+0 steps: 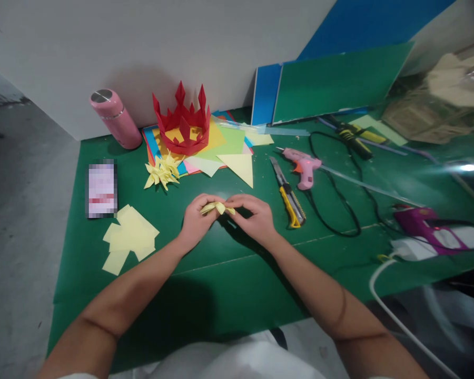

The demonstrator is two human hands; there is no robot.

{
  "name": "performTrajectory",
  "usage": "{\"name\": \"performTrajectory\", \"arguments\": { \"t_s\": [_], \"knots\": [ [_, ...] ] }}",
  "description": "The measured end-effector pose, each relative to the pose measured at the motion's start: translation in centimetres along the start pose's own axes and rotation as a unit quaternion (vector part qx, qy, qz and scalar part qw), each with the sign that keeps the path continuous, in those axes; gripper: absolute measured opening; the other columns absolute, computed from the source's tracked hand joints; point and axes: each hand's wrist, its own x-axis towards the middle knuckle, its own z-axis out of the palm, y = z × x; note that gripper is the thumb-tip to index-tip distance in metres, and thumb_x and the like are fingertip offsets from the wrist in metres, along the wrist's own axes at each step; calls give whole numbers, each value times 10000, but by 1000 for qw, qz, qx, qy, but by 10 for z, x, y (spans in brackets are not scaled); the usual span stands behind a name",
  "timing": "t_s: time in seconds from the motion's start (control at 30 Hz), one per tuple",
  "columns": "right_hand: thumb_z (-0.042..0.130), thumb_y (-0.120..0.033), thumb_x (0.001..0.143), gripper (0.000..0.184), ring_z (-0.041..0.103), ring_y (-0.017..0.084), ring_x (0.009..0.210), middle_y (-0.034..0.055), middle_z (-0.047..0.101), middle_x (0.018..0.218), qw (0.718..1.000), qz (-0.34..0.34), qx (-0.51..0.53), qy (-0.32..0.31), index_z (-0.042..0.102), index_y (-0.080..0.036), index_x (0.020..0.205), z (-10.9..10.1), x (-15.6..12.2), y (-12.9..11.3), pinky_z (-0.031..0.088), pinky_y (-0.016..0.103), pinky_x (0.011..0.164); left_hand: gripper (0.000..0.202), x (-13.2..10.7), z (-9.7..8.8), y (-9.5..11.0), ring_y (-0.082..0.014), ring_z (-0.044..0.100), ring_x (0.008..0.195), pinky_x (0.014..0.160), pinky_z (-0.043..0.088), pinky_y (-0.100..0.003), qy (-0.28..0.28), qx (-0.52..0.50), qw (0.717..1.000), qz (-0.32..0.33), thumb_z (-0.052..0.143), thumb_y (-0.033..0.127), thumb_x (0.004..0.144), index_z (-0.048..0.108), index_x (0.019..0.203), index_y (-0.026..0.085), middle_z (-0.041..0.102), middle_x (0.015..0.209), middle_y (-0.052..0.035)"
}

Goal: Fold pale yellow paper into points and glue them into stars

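Between my two hands, just above the middle of the green table, is a small folded yellow paper flower [220, 207]. My left hand [199, 218] pinches its left side, and my right hand [253, 215] pinches its right side with thumb and forefinger. Several finished-looking yellow paper flowers [163, 171] lie in a cluster beyond my left hand. Farther left, loose yellow paper pieces [132, 234] overlap in a pile. Behind the cluster, a red folded-paper crown [185, 129] stands on coloured paper sheets [237, 145].
A pink bottle [118, 121] and a phone with a blurred screen [101, 188] stand and lie at left. On the right are a yellow utility knife [288, 197], a pink glue gun [303, 167], a screwdriver [355, 141], cables and a purple power strip [426, 229]. Boards [339, 84] lean behind.
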Motion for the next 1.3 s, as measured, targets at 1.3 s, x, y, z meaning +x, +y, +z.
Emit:
{"name": "performTrajectory", "arguments": {
  "t_s": [1.3],
  "knots": [
    [713, -416, 734, 267, 581, 114, 609, -14, 597, 688, 954, 213, 212, 13, 548, -205, 728, 4, 0, 0, 513, 268, 598, 391, 1, 6, 1, -107, 655, 677, 727, 540, -274, -48, -255, 948, -185, 805, 351, 622, 647, 931, 171, 698, 812, -20]
  ]
}}
